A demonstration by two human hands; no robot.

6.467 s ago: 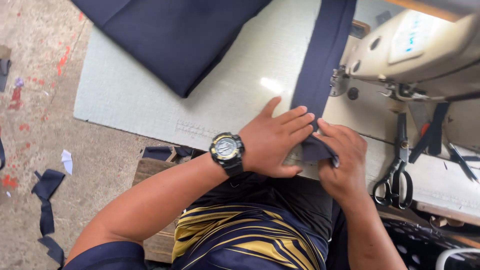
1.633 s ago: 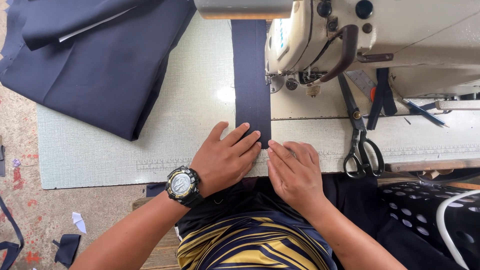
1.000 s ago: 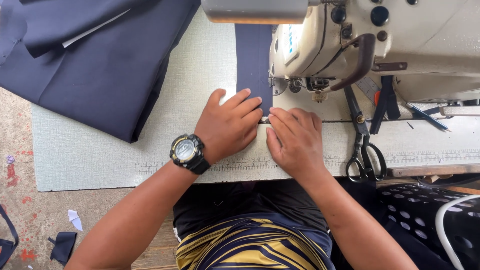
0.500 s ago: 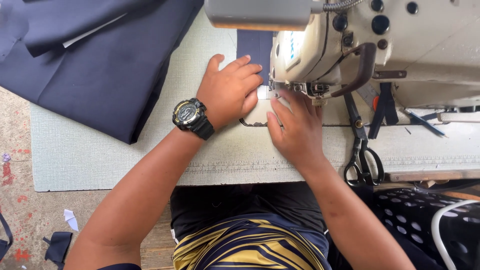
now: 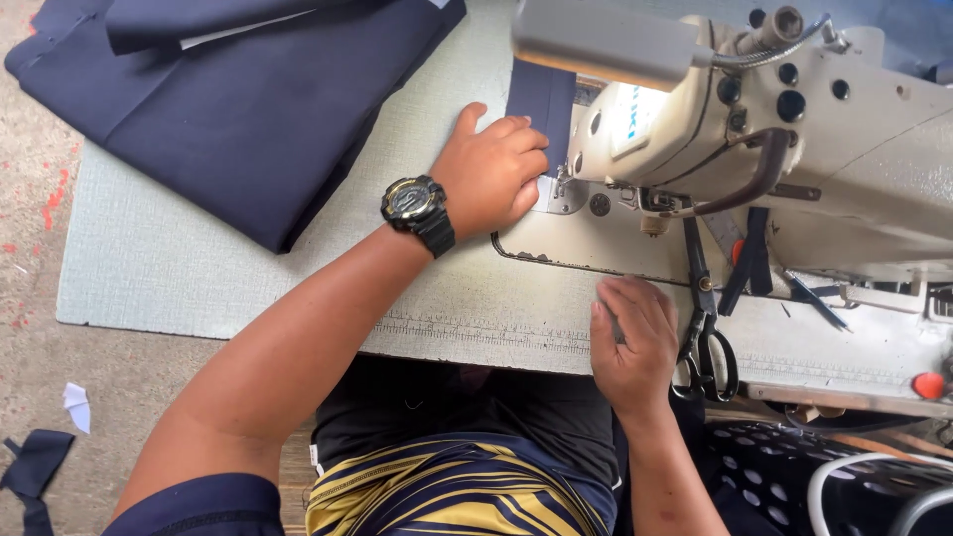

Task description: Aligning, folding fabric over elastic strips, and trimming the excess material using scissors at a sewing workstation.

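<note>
My left hand [image 5: 491, 169], with a black wristwatch [image 5: 417, 210] on the wrist, lies flat on the end of a narrow navy fabric strip [image 5: 541, 104] beside the needle area of a cream sewing machine [image 5: 794, 149]. The strip runs away from me under the machine's lamp arm. My right hand [image 5: 630, 342] rests near the table's front edge with fingers loosely curled; whether it holds anything is unclear. Black scissors [image 5: 703, 337] lie just right of it.
A pile of folded navy cloth [image 5: 228, 109] covers the table's far left. The grey-green tabletop [image 5: 199, 268] has a printed ruler along its front edge. Navy scraps [image 5: 35, 471] lie on the floor at left. A black perforated basket [image 5: 794, 476] sits at lower right.
The strip has been fed forward under the machine. My left hand has followed it to the needle area. My right hand has drawn back from the strip to the table's front edge.
</note>
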